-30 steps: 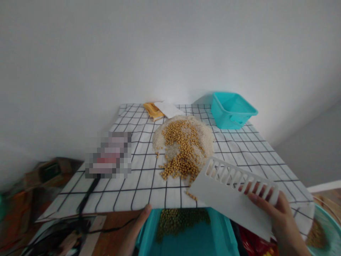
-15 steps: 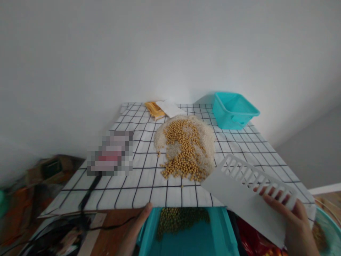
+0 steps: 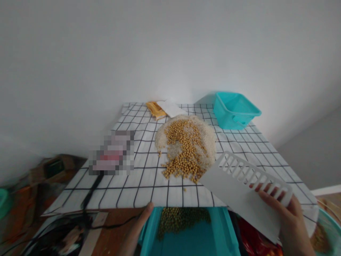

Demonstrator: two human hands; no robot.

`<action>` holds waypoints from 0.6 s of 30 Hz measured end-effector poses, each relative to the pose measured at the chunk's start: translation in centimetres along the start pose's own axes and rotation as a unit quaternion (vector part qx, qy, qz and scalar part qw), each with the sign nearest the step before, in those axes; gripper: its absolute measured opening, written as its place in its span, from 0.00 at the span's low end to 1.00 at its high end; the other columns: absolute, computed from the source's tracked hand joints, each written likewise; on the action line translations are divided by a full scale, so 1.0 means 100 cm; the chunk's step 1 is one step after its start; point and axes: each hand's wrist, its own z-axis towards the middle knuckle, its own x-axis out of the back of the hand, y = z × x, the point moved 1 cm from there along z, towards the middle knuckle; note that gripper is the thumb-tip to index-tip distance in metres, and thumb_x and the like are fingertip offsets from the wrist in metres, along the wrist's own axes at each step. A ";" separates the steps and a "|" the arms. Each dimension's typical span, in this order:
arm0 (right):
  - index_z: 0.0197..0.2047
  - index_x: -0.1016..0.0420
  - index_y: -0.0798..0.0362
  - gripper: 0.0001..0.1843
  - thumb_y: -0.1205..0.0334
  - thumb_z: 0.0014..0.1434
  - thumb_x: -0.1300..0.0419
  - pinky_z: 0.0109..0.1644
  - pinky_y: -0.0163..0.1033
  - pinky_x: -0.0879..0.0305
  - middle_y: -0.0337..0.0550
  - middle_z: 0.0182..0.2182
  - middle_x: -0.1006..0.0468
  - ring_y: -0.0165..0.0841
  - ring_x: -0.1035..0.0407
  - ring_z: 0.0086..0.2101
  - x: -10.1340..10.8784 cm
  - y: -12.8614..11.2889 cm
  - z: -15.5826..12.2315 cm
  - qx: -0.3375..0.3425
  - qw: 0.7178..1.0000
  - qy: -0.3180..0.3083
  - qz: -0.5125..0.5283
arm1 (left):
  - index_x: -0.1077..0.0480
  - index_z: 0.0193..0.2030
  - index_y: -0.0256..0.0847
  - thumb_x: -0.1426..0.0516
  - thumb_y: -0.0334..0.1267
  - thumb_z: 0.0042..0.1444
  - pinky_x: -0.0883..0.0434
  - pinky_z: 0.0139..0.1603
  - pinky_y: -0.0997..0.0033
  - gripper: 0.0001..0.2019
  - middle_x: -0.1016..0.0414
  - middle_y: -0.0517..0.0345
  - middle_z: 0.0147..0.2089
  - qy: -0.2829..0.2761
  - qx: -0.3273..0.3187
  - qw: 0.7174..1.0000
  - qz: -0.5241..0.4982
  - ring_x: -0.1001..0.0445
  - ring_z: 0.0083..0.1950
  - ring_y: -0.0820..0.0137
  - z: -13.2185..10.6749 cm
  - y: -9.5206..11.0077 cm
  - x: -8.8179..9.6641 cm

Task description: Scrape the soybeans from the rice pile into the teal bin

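Note:
A heap of white rice mixed with yellow soybeans lies on the black-and-white checked cloth. My right hand is closed on a white slotted plastic scraper, held tilted just right of the heap's near edge. At the table's front edge my left hand grips the left rim of a teal bin, which holds a layer of soybeans. A stray bean rests on the cloth between heap and bin.
A second teal bin stands at the back right. Yellow and white packets lie at the back. A blurred-out item sits at left with a black cable. Clutter lies at lower left, a teal bowl at lower right.
My right hand has drawn the scraper rightward and a little back from the front of the heap. Loose beans near the cloth's edge are gone. My left hand has stayed on the bin.

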 end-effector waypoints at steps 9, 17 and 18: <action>0.31 0.16 0.49 0.09 0.54 0.48 0.26 0.37 0.43 0.29 0.43 0.30 0.15 0.44 0.22 0.33 -0.002 0.007 0.004 -0.014 1.000 -0.021 -0.006 | 0.24 0.61 0.57 0.31 0.61 0.45 0.28 0.68 0.51 0.35 0.23 0.62 0.67 -0.009 0.069 0.997 -0.042 0.32 0.70 0.45 0.007 0.007 -0.001; 0.31 0.16 0.48 0.08 0.54 0.49 0.27 0.37 0.40 0.29 0.42 0.30 0.15 0.43 0.21 0.34 -0.009 0.001 -0.001 -0.003 1.000 -0.003 0.003 | 0.23 0.61 0.56 0.29 0.61 0.41 0.31 0.70 0.53 0.38 0.27 0.65 0.69 -0.052 0.086 0.991 -0.084 0.32 0.71 0.44 0.008 0.005 -0.002; 0.31 0.16 0.48 0.08 0.54 0.49 0.27 0.37 0.40 0.29 0.42 0.30 0.15 0.42 0.21 0.34 -0.010 0.001 -0.002 -0.002 1.000 -0.003 0.005 | 0.23 0.61 0.56 0.29 0.61 0.40 0.31 0.70 0.52 0.38 0.26 0.65 0.69 -0.052 0.093 0.990 -0.088 0.33 0.71 0.44 0.009 0.008 -0.002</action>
